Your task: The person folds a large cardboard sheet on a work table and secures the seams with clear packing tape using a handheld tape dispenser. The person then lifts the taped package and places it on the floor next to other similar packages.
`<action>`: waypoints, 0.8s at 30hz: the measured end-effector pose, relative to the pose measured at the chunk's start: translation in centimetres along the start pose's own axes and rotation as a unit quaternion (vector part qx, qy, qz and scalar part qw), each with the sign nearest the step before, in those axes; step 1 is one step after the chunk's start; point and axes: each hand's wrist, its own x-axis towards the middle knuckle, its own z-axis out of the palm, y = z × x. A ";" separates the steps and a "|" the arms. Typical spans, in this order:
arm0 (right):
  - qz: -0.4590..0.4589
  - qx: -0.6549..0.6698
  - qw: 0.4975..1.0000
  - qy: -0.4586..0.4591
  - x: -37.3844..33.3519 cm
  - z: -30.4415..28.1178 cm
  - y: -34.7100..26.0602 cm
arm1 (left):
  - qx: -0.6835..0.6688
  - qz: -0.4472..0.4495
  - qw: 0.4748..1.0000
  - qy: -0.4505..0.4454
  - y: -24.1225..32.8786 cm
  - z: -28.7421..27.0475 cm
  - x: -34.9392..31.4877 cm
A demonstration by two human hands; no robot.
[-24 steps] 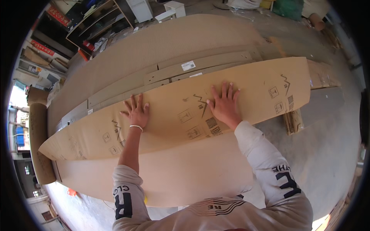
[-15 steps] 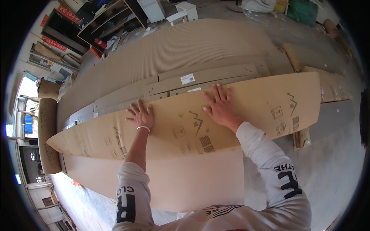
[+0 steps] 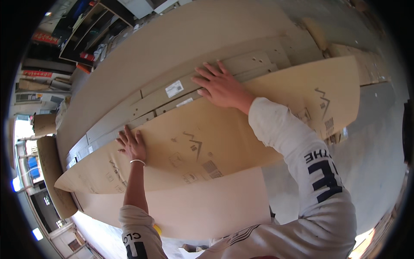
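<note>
A long sheet of brown corrugated cardboard [image 3: 254, 134], printed with dark marks, lies folded up over a row of flat grey-brown boards [image 3: 151, 101]. My left hand [image 3: 133, 146], with a white band at its wrist, rests spread on the sheet close to its far edge. Farther right, my right hand [image 3: 222, 88] lies with fingers apart across that edge, its fingertips over the boards. A white label [image 3: 174, 89] is stuck on one board. Beyond the boards the cardboard's ribbed side [image 3: 189, 39] spreads out. Neither hand grips anything.
A large cardboard roll [image 3: 54, 177] stands at the left end. Nearer me is a pale flat panel [image 3: 207, 198]. Wrapped packages [image 3: 360, 64] lie at the far right, beside grey floor [image 3: 379, 112]. Dark shelving [image 3: 92, 30] stands at the far left.
My right hand has slid forward past the sheet's edge onto the boards. My left hand stays on the sheet near its edge. The view has tilted and shifted.
</note>
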 end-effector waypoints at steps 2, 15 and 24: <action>-0.001 -0.012 1.000 -0.001 0.2 0.1 0.4 | 0.006 -0.003 1.000 -0.004 0.3 0.0 0.4; -0.046 -0.034 0.998 -0.015 1.1 0.8 2.1 | 0.021 -0.213 0.975 -0.061 6.4 -1.3 -0.2; -0.076 -0.002 0.991 -0.114 11.1 -5.0 23.4 | 0.012 -0.398 0.917 -0.016 6.6 1.2 1.0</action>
